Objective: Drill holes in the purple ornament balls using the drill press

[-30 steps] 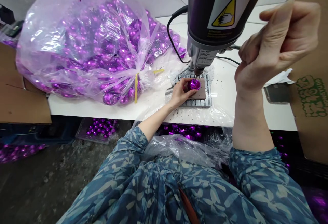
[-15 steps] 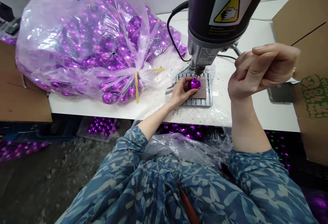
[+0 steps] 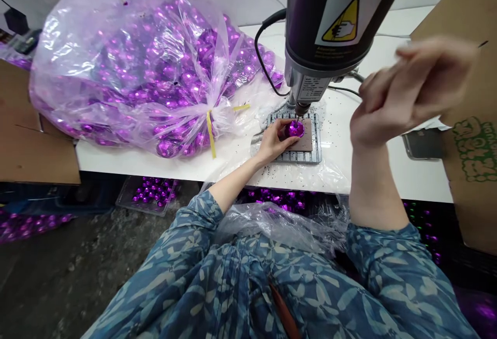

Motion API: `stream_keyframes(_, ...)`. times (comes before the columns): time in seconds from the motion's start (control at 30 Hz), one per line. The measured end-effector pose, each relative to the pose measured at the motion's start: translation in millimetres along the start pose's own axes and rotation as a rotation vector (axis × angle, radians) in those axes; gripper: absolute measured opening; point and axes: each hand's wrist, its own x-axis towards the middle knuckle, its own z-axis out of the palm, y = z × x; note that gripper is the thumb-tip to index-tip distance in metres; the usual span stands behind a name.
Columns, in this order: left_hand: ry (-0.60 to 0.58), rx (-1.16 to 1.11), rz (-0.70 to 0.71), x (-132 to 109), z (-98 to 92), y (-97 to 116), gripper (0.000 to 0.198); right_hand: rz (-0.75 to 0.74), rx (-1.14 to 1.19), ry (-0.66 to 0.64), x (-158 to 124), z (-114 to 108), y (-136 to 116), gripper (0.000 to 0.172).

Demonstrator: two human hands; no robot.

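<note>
Between the thumb and fingers of my left hand is a shiny purple faceted ball. It rests on a brown board on the slotted metal base of a drill press. The drill bit comes down to the top of the ball; whether it has entered cannot be made out. To the right of the machine, my right hand is closed around the end of the press's lever, somewhat blurred, with most of the lever hidden by the fingers.
A large tied plastic bag of purple balls fills the table's left. Cardboard boxes flank both sides. A dark phone-like object lies at right. Below are a clear tub of balls and plastic sheeting. Dark shavings dot the table.
My right hand has shifted slightly right and turned, now blurred by motion. My left hand and the ball stay in place under the drill. The view has tilted slightly.
</note>
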Motion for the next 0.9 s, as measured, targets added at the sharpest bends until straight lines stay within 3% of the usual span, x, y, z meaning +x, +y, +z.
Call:
stream_keyframes(0.1, 0.011, 0.002, 0.003, -1.1, 0.7, 2.3, 0.052, 0.182, -0.009, -0.092, 41.7, 19.2, -7.9, 0.050)
stream_keyframes(0.23, 0.041, 0.094, 0.101, -22.5, -6.9, 14.8, 0.045, 0.500, -0.147, -0.185, 71.9, 30.5, -14.6, 0.029)
stream_keyframes(0.3, -0.126, 0.138, 0.225, -46.5, -15.7, 26.8, 0.035, 0.572, -0.131, -0.159, 73.0, 32.4, -19.9, 0.026)
stream_keyframes(0.43, -0.709, 0.353, 0.563, -101.7, -35.3, 50.0, 0.033, 0.623, -0.054, -0.071, 67.5, 35.4, -25.0, 0.029)
stream_keyframes(0.5, -0.844, 0.476, 0.652, -113.4, -43.4, 53.3, 0.034, 0.605, -0.029, -0.051, 66.6, 36.5, -22.4, 0.030)
stream_keyframes(0.53, -0.851, 0.505, 0.635, -111.1, -47.3, 52.3, 0.034, 0.591, -0.023, -0.045, 66.7, 36.8, -20.2, 0.032)
stream_keyframes(0.57, -0.809, 0.527, 0.568, -102.7, -51.4, 50.0, 0.034, 0.579, -0.016, -0.046, 66.9, 37.0, -17.7, 0.034)
stream_keyframes(0.63, -0.608, 0.618, 0.319, -68.2, -60.1, 43.5, 0.031, 0.544, 0.003, -0.019, 67.2, 37.1, -13.4, 0.040)
stream_keyframes(0.7, -0.327, 0.834, 0.001, -16.8, -68.1, 37.2, 0.029, 0.514, 0.026, 0.001, 66.8, 36.9, -10.5, 0.043)
stream_keyframes(0.77, -0.226, 1.002, -0.228, 39.7, -72.2, 32.1, 0.038, 0.477, 0.069, -0.004, 65.8, 36.1, -9.4, 0.039)
stream_keyframes(0.83, -0.211, 1.012, -0.305, 91.0, -70.5, 26.5, 0.050, 0.430, 0.141, -0.028, 64.7, 34.5, -9.8, 0.032)
stream_keyframes(0.9, -0.134, 0.924, -0.268, 132.1, -63.8, 18.3, 0.059, 0.396, 0.217, -0.060, 63.7, 32.4, -11.5, 0.025)
